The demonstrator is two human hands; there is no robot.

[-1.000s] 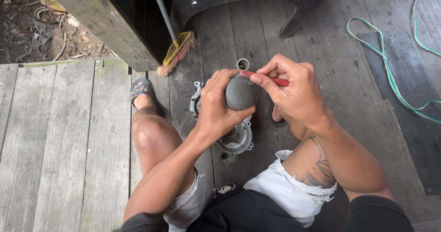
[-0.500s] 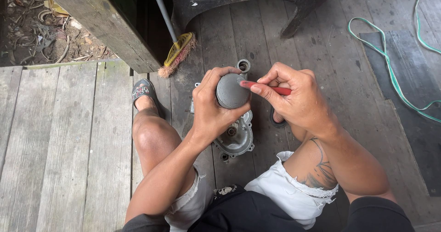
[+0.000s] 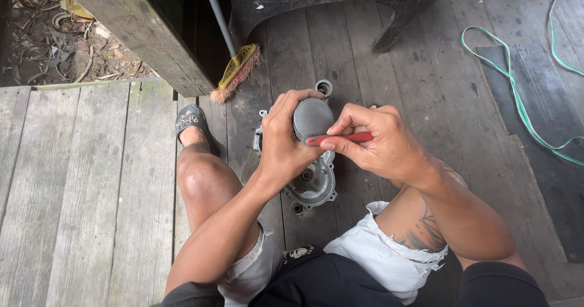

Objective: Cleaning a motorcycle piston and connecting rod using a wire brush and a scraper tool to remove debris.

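Your left hand grips the grey round part, raised slightly since a moment ago above the metal casing; your right hand pinches the red tool against its lower edge

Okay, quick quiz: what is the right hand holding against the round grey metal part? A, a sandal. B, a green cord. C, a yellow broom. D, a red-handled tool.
D: the right hand pinches a red-handled tool against the grey part gripped by the left hand, while the broom and green cord lie untouched on the deck.
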